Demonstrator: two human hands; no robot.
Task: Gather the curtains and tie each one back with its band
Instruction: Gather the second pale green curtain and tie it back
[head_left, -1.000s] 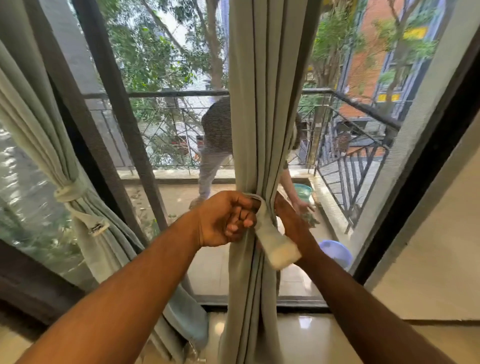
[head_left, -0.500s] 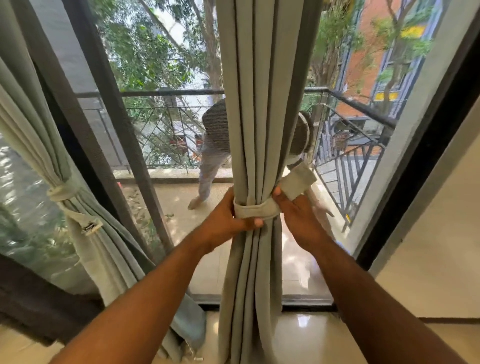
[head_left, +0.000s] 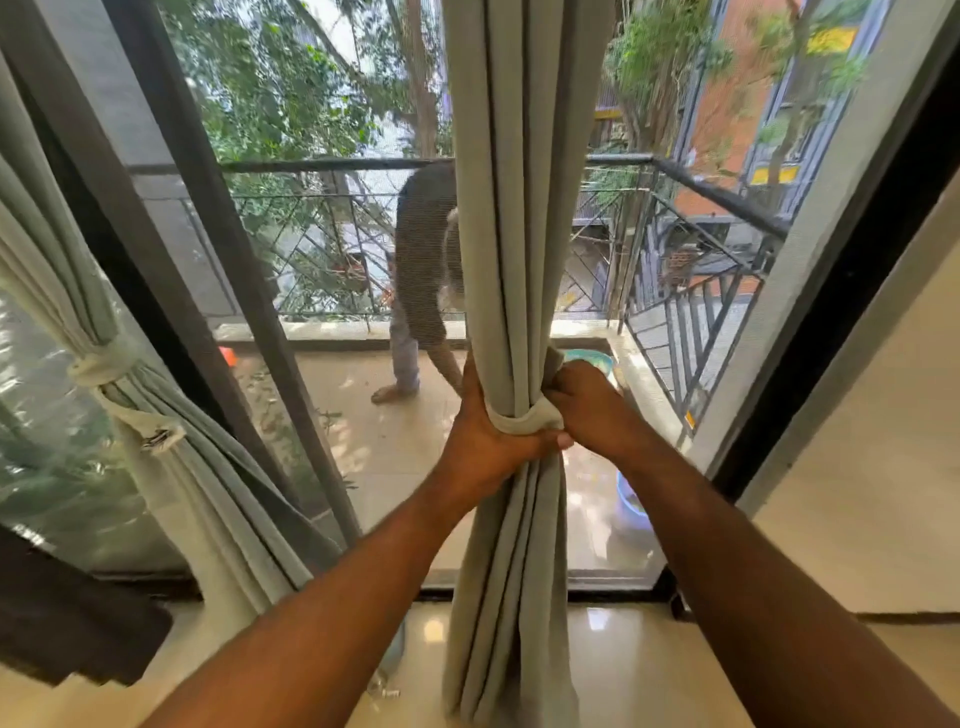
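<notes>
Two curtains, two bands, two hands in view.

Left curtain (head_left: 171, 415): pale grey-green, already gathered, hangs at the left edge of the window and slants down toward the floor. Its band (head_left: 101, 366) is cream, wrapped round the bunched folds and knotted; a loose tail hangs below the knot with a small dark clip or buckle at the end, too small to tell which.

Dark window post (head_left: 228, 291) stands between the two curtains.

Middle curtain (head_left: 506, 208): same pale grey-green, hangs straight down in front of the glass in tight vertical pleats, bottom reaching the glossy floor (head_left: 623, 670). Pinched narrow at hand height, fuller above and below. Second band (head_left: 524, 418), same colour as the cloth, sits as one loop round the pinch point.

Left hand (head_left: 485, 441): fingers curled round the curtain from its left side, thumb across the front just under the band, gripping both cloth and band.

Right hand (head_left: 587, 405): fingers curled against the curtain's right side at the band, holding the band's end there; the end itself is mostly hidden behind the fingers.

Behind the glass: one person (head_left: 423, 270) bent over on the balcony, one metal railing (head_left: 691, 249), a teal bowl (head_left: 592, 358) just behind the right hand, a blue tub (head_left: 628, 499) lower down.
</notes>
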